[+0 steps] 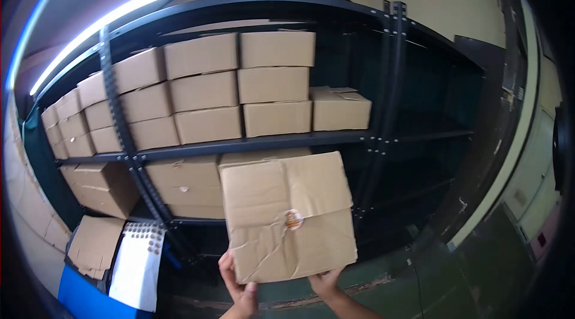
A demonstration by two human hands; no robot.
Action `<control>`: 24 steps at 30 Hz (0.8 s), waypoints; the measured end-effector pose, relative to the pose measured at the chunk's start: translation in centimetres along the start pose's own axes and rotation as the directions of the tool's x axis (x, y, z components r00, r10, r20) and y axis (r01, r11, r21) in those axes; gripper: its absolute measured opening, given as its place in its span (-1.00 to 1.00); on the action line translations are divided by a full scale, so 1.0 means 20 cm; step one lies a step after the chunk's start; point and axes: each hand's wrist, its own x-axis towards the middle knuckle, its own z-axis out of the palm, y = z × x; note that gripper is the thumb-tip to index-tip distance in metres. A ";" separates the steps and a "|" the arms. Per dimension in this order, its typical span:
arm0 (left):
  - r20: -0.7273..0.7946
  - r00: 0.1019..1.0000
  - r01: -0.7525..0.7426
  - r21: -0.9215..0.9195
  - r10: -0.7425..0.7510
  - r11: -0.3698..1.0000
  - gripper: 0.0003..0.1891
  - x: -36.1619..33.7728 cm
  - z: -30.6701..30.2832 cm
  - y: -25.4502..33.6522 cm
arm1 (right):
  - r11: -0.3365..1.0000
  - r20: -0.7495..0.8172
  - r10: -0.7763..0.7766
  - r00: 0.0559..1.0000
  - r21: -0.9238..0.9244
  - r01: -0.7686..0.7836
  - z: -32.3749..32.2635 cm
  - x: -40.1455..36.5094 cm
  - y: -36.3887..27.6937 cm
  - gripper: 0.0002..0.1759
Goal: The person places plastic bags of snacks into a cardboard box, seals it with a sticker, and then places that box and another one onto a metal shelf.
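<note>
A creased cardboard box (pixel 323 229) with a round sticker on its face is held up in front of the shelving. My left hand (pixel 239 286) grips its lower left corner, fingers along the side and thumb at the bottom edge. Under the lower right edge, my right hand (pixel 326 283) supports the box, its fingers partly hidden beneath it. Behind, the upper shelf (pixel 269 141) bears rows of stacked cardboard boxes (pixel 206 91), with a single box (pixel 341 109) at the right end.
Larger boxes (pixel 185 184) stand on the lower shelf behind the held box. At the lower left are a flattened cardboard piece (pixel 96 244), a white sheet with round stickers (pixel 136 271) and a blue surface (pixel 90 298). A dark metal upright (pixel 386 79) rises right of centre.
</note>
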 end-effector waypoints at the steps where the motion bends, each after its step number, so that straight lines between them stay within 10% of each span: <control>1: 0.113 0.992 -0.060 0.008 0.059 0.998 -0.02 0.06 0.09 -0.02 | 0.999 -0.071 -0.042 0.997 0.002 0.042 -0.06 0.06 0.00 0.16; 10: 0.504 0.783 -0.442 0.039 0.364 0.896 0.04 0.82 0.77 -0.10 | 0.939 -0.214 -0.329 0.920 -0.180 0.294 -0.41 1.08 -0.23 0.15; 24: 0.466 0.829 -0.295 -0.102 0.308 0.950 -0.11 1.66 1.22 -0.45 | 0.822 -0.061 -0.459 0.887 -0.409 0.397 -0.51 2.10 -0.04 -0.08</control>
